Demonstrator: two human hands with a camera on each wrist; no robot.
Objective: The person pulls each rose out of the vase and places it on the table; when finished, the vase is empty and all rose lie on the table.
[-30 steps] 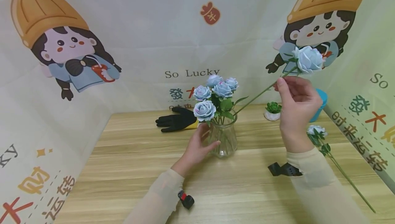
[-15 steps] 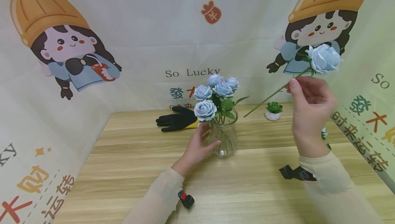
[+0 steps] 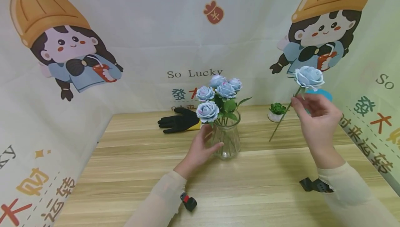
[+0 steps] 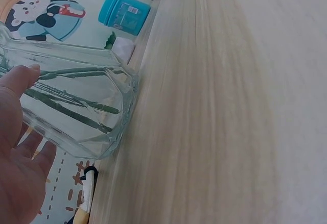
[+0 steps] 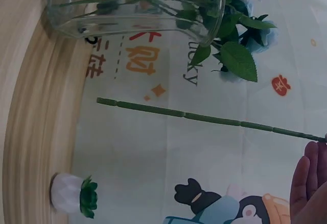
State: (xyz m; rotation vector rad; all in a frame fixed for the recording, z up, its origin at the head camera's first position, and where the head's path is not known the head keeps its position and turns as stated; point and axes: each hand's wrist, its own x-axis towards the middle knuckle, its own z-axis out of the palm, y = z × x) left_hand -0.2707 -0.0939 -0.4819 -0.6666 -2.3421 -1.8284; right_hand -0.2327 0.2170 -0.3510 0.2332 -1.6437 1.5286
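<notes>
My left hand [image 3: 201, 150] holds the side of a clear glass vase [image 3: 230, 143]. In the left wrist view, its thumb and fingers lie on opposite sides of the glass [image 4: 76, 94]. Several pale blue artificial roses [image 3: 217, 96] stand in the vase, their green stems visible through it. Off to the right, my right hand [image 3: 320, 126] pinches one more blue rose [image 3: 309, 77] just under its bloom. That rose's bare stem [image 5: 209, 118] slants down, its lower end free above the table and apart from the vase. The right wrist view leaves out its bloom.
A black glove [image 3: 179, 120] lies behind the vase on the left. At the back right are a small succulent in a white pot [image 3: 276, 113] and a blue lidded jar [image 4: 127, 14], partly behind my right hand. A printed cloth [image 3: 150, 39] backs the wooden table [image 3: 125, 171].
The held rose has come away from the vase mouth to the right, then been lowered and tipped more upright. My left hand and the vase have stayed put.
</notes>
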